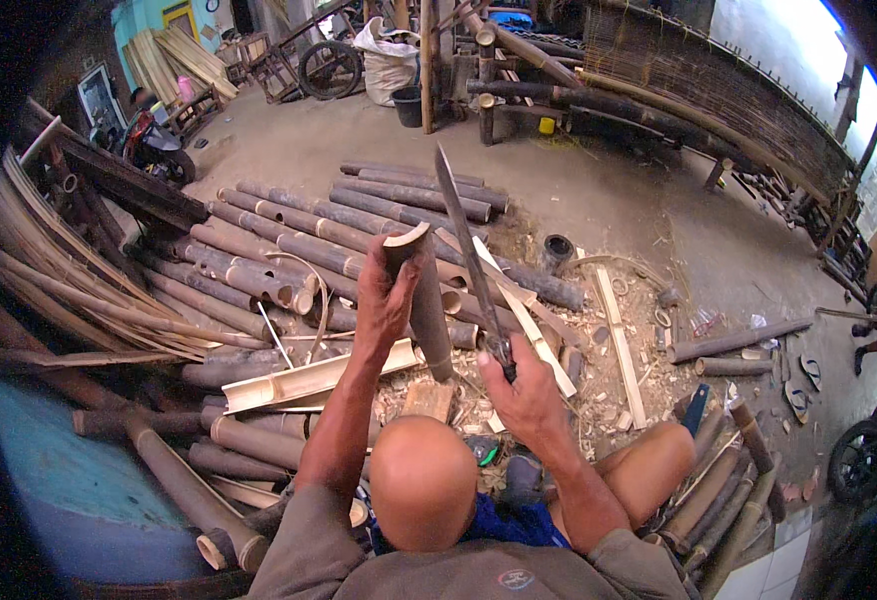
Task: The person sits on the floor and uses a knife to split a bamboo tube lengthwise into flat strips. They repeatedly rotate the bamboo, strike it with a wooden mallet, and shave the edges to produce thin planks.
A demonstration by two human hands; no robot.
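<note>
My left hand (387,292) grips the upper part of a split bamboo piece (429,315), dark outside with a pale cut edge on top. It stands nearly upright, its lower end close to a pale wooden block (429,402); whether they touch I cannot tell. In my right hand (529,395) is a machete (467,235), the fingers wrapped round its handle. The long blade points up and away, just right of the bamboo. A pale split bamboo length (309,382) lies left of the block, concave side showing.
Dark bamboo poles (299,235) lie in rows ahead. Bamboo strips (69,260) are heaped at left. Shavings (599,360) and a pale slat (619,345) cover ground at right. Sandals (797,395) and cut poles (714,510) lie farther right. My bent knees (424,485) frame the block.
</note>
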